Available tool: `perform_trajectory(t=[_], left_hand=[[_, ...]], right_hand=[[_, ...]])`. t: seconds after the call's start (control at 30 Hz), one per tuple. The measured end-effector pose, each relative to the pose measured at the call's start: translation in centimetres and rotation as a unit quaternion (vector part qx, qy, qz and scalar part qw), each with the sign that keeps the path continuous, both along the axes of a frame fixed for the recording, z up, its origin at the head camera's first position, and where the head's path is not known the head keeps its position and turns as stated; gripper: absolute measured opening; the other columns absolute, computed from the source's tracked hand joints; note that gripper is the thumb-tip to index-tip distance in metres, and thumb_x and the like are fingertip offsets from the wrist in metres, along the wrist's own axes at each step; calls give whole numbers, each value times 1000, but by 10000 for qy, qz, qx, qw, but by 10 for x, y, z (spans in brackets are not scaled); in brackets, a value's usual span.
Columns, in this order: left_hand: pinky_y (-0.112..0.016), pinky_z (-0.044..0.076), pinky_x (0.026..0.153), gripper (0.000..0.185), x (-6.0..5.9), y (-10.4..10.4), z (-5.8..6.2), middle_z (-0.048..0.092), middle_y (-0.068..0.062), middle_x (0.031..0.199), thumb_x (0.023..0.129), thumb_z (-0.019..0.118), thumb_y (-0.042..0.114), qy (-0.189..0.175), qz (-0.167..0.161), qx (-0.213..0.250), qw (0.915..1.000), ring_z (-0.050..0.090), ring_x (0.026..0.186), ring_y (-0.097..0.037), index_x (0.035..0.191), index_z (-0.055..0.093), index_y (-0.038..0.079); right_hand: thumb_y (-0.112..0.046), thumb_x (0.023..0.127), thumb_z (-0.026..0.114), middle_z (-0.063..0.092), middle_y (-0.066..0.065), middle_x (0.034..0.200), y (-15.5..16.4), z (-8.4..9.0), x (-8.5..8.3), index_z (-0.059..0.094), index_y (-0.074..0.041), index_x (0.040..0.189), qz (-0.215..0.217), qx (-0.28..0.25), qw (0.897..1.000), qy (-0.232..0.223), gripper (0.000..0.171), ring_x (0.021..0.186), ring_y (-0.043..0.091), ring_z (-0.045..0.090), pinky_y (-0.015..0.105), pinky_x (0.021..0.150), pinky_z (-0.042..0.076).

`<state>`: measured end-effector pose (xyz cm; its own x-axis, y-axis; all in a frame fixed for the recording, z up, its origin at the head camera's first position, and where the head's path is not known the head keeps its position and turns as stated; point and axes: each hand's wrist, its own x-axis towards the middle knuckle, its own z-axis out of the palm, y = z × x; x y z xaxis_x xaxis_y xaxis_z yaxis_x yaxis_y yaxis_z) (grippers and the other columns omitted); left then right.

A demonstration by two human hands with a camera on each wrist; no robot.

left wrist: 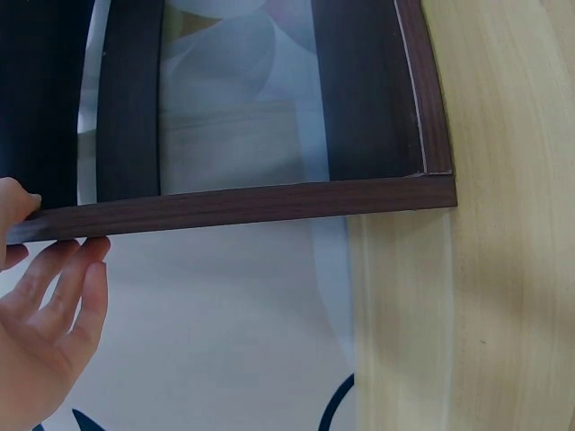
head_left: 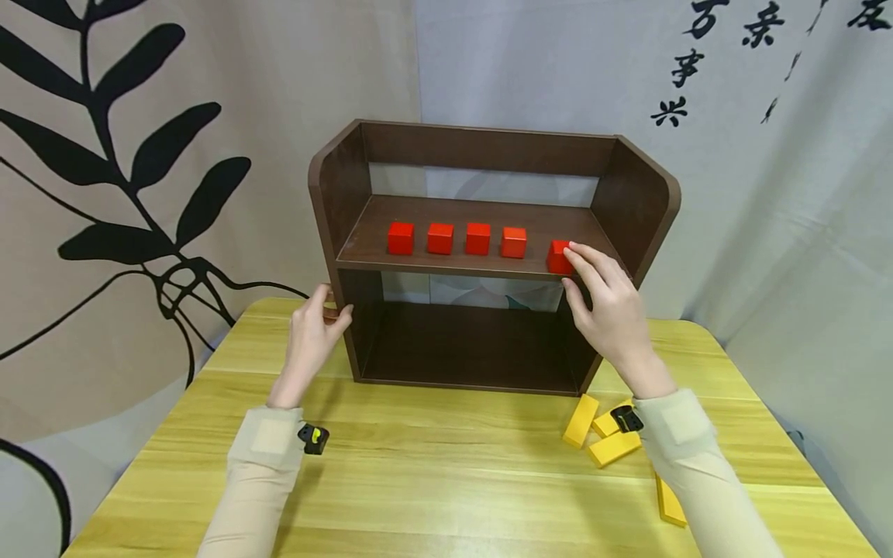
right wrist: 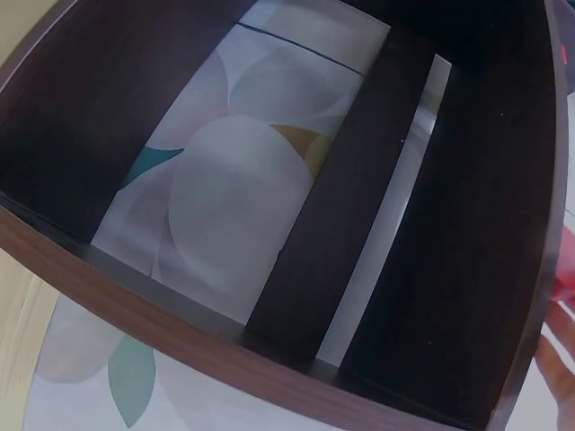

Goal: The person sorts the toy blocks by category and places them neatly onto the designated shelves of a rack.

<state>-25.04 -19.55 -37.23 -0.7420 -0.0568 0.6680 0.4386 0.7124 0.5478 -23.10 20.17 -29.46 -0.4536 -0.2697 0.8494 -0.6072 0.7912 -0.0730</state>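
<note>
At the right end of the upper shelf, a red block (head_left: pixel 559 257) is held by my right hand (head_left: pixel 608 310). Its fingertips lie on the block's top right side, and the thumb is lower, by the shelf's front edge. In the right wrist view only fingers (right wrist: pixel 559 346) and a bit of red show at the right border. My left hand (head_left: pixel 312 339) grips the left side panel of the dark brown two-tier shelf (head_left: pixel 446 273). Its thumb is on the inner side and its fingers (left wrist: pixel 67 283) are on the outer side. Several more red blocks (head_left: pixel 477 239) form a spaced row to the left.
Several yellow blocks (head_left: pixel 615 448) lie on the wooden table (head_left: pixel 432 473), by the shelf's front right corner and near the right forearm. Behind the table hangs a pale curtain (head_left: pixel 544 70) with dark characters, and a black leaf pattern (head_left: pixel 160 143) is at the left.
</note>
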Motion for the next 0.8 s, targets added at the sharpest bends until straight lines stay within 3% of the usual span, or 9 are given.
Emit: perform_trajectory(t=[0.33,0.8], left_hand=[[-47,59,60,24,0,-1,0,67,-25,95,85,66,6,1,-37,-31,10000,70,73,-37,104,54,-3],[-47,59,61,24,1,0,1,67,-25,95,86,65,8,-65,-21,-35,10000,70,73,-37,104,54,-3]], right_hand=[[-14,88,63,50,12,142,-5,-1,-1,51,-5,136,-121,296,9988,-374,49,123,32,51,53,95,49],[-23,92,60,42,11,149,-9,2,-3,45,-6,141,-448,544,9941,-823,54,135,32,41,53,105,42]])
